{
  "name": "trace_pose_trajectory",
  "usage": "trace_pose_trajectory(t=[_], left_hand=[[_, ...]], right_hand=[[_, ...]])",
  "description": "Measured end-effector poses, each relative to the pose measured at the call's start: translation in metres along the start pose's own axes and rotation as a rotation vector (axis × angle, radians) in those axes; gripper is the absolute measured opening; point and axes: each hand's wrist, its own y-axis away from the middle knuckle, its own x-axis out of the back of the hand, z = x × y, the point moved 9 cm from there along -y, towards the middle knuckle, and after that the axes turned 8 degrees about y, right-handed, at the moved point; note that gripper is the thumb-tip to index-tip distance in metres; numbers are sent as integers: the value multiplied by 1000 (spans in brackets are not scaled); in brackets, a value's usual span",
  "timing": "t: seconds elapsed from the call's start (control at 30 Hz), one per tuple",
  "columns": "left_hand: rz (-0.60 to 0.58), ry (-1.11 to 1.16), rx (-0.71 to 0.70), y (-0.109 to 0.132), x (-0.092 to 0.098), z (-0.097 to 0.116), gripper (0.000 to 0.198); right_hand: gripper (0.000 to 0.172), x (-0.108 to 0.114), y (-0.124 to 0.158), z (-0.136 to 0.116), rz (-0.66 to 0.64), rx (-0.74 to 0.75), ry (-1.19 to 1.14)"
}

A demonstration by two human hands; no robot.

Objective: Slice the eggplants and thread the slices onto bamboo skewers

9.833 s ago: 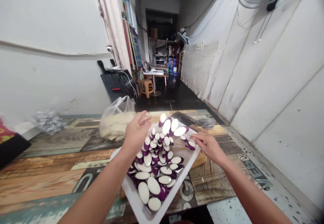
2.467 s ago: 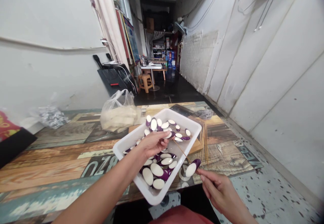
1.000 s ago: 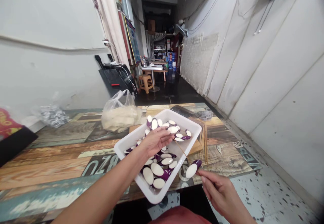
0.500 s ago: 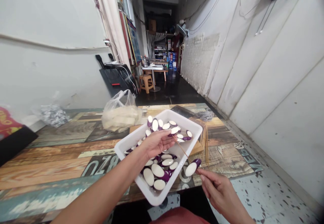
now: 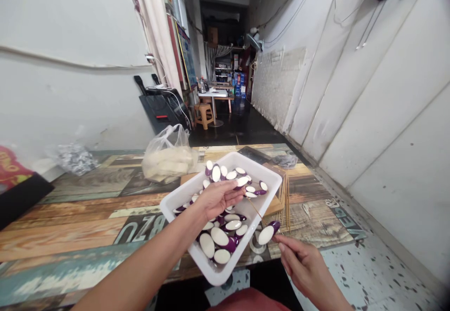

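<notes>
Over a white plastic tub (image 5: 276,180) of cut purple eggplant pieces, my left hand (image 5: 218,200) pinches one piece of eggplant (image 5: 242,181) between thumb and fingers. My right hand (image 5: 303,262), outside the tub's near right side, grips the end of a thin wooden skewer (image 5: 253,206). One eggplant chunk (image 5: 266,235), white cut face up, is threaded on the skewer close to my right fingers. The skewer slants up across the tub's rim toward my left hand. Whether its tip touches the pinched piece is hidden by my fingers.
Loose wooden skewers (image 5: 287,203) lie right of the tub on the wood-patterned table (image 5: 147,208). Behind it stands a clear plastic bag (image 5: 168,159) with pale contents. A crumpled grey plastic bag (image 5: 285,161) lies at the far right, a black box edge (image 5: 24,196) at left.
Both hands, the skewer and the eggplant pieces keep almost the same places. The whole view has shifted very slightly.
</notes>
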Motion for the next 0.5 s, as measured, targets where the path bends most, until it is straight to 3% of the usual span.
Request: trace_pose_trajectory(t=[0.5], left_hand=[[-22,-14,-8,1,-1,-2,13]], right_hand=[[42,3,0,-16,2,20,92]])
